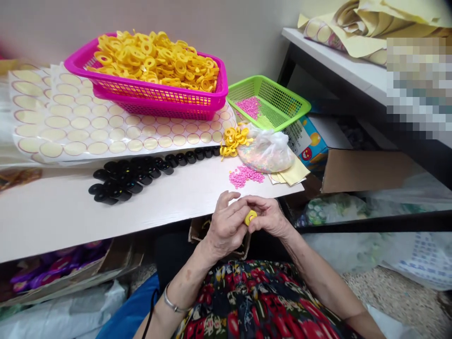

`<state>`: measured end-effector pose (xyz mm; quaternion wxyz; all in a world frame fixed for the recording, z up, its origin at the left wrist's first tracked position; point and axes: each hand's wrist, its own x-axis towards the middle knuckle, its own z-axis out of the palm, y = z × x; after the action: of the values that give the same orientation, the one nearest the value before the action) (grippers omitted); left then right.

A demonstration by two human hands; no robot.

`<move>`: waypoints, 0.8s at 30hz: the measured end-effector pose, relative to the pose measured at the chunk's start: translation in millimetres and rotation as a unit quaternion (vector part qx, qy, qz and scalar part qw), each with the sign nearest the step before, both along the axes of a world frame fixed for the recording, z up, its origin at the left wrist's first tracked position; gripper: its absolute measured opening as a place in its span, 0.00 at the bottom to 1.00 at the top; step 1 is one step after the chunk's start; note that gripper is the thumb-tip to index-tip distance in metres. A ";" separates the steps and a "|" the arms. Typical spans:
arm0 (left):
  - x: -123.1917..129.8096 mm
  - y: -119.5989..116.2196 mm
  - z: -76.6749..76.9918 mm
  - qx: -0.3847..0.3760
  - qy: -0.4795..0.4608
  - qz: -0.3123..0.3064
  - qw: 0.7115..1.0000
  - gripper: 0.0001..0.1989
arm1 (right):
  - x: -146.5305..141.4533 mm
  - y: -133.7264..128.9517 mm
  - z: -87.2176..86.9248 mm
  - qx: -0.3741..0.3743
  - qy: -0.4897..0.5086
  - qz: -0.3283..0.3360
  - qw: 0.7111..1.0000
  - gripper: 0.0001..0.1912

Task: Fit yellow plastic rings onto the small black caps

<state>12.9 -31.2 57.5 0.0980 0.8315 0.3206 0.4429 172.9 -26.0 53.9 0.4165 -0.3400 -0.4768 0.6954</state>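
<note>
Close to the table's front edge, my two hands meet around a small yellow plastic ring piece [250, 217]. My right hand [271, 219] pinches it with the thumb along its lower edge. On the other side, my left hand [228, 225] is closed against the piece, its index finger raised a little; part of the grip is hidden behind the fingers. Just beyond the hands lies a pile of small pink beads [245, 176]. Behind those are a loose heap of yellow ring pieces [233, 140] and a clear plastic bag [268, 150] of small coloured bits.
A magenta basket [158, 98] heaped with yellow ring pieces stands on sticker sheets [116, 136]. Several black caps [127, 176] lie in rows on the white table [148, 221]. A green basket [300, 103] holds pink beads. At right are a cardboard box [370, 172] and shelf [339, 61].
</note>
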 end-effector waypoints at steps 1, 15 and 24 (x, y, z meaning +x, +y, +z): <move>0.1 -1.0 -1.5 -0.003 0.003 0.002 1.000 0.09 | -0.4 -1.0 0.6 0.007 0.002 -0.004 1.000 0.27; -6.2 3.7 -11.6 -0.098 -0.098 0.015 0.990 0.08 | -17.8 1.2 -16.6 -0.054 0.038 0.015 0.998 0.38; -35.2 5.2 -15.1 -0.181 -0.105 -0.058 0.976 0.11 | -24.1 -3.5 -13.9 -0.045 -0.080 0.078 0.993 0.24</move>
<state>-22.3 -26.0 42.5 0.3052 0.7659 0.3348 0.4564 148.7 -29.5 39.9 0.3058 -0.3747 -0.5019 0.7171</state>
